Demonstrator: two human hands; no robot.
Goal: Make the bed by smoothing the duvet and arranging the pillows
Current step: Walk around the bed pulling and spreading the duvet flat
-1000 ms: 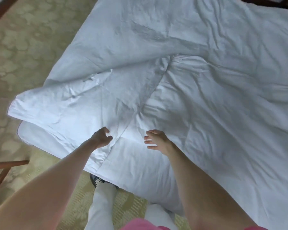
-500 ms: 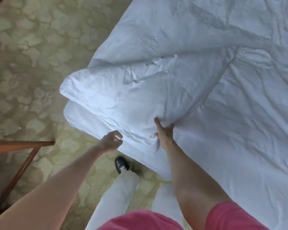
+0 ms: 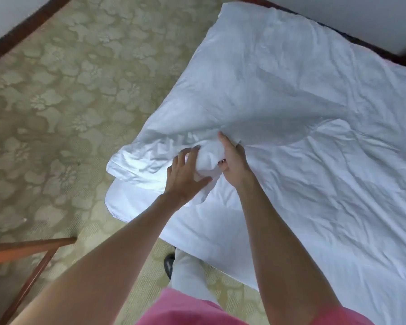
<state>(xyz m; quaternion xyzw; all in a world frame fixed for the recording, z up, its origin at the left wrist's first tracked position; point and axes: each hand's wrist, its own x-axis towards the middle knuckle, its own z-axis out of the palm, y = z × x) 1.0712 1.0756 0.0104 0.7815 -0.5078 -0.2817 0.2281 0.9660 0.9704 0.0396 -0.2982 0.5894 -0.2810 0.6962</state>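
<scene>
A white, creased duvet [image 3: 302, 118] covers the bed, and its near-left corner [image 3: 131, 160] lies folded back on itself over the mattress corner. A bunch of duvet fabric [image 3: 209, 158] is gathered up between my hands. My left hand [image 3: 185, 177] holds the bunch from the left, fingers spread over it and thumb beneath. My right hand [image 3: 233, 163] grips it from the right, thumb pointing up and fingers curled into the fabric. No pillow is in view.
Patterned green carpet [image 3: 68, 102] fills the left side. A wooden furniture frame [image 3: 31, 252] stands at lower left. Dark wood skirting [image 3: 28, 24] runs along the top left. My trouser leg [image 3: 190, 273] and black shoe [image 3: 169, 263] stand against the bed's near edge.
My left hand, free in the air before, has come onto the duvet. My right hand still grips the folded edge, which is now bunched between both hands.
</scene>
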